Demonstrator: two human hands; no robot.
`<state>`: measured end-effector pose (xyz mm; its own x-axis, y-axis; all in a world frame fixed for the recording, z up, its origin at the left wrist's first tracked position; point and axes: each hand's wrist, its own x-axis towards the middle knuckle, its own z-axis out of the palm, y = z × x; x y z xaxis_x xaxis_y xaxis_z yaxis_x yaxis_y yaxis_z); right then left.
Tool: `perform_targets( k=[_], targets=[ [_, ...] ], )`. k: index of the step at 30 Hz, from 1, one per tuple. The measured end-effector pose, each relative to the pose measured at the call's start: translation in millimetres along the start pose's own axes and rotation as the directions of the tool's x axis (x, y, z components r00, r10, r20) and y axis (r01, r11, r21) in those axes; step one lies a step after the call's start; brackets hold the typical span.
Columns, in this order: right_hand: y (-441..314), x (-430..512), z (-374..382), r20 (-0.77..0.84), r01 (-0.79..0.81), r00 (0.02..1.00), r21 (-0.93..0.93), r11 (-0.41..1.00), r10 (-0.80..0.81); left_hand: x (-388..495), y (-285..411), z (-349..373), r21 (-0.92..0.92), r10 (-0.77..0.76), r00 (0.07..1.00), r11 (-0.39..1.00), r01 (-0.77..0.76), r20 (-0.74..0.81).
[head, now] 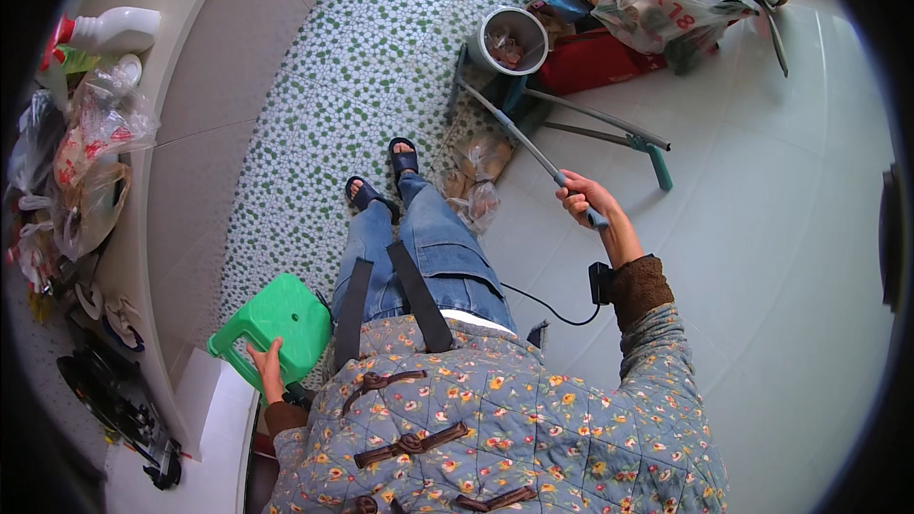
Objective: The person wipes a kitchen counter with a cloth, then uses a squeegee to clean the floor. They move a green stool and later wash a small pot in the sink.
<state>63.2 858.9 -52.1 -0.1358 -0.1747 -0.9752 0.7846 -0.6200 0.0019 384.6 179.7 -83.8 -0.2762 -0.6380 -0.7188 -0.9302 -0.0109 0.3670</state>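
On the left, my left hand (pixel 267 365) grips the handle of a green plastic container (pixel 293 325), held beside my thigh. Fingers of my right hand (pixel 582 198) are wrapped round the grey-blue grip of a metal pole (pixel 526 142), which slants up and left towards a grey bucket. A dark flat part, partly hidden by shadow, shows at the pole's far end. Inside the grey bucket (pixel 513 41) lie crumpled plastic and reddish scraps.
A folding stand with a green foot (pixel 660 168) lies right of the pole. Knotted plastic bags (pixel 480 178) rest near my feet. A red bag (pixel 600 61) and a filled white plastic bag (pixel 646 0) are beyond. Left, a ledge holds a white bottle (pixel 121 28) and bags (pixel 96 135).
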Motion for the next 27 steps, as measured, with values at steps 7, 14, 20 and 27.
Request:
perform_targets(
  k=[7,14,20,27],
  targets=[
    [78.8,-6.4,23.5,0.044,0.088,0.996,-0.306,0.948,-0.078,5.7,-8.9,-6.7,0.042,-0.025,0.999,0.999,0.027,-0.031],
    [88.5,63.0,58.4,0.317,-0.094,0.946,0.066,0.993,0.068,6.4,-20.4,-28.1,-0.005,-0.020,0.998,1.000,0.020,-0.054],
    [86.7,40.6,-25.0,0.306,-0.181,0.949,0.333,0.926,0.075,3.4,-12.1,-28.2,-0.009,0.016,0.999,1.000,-0.017,-0.041],
    [97.2,4.9,-57.0,0.055,-0.027,0.999,0.429,0.903,0.004,1.2,-5.6,-17.7,0.006,0.067,0.998,0.998,-0.067,-0.002]
  ],
)
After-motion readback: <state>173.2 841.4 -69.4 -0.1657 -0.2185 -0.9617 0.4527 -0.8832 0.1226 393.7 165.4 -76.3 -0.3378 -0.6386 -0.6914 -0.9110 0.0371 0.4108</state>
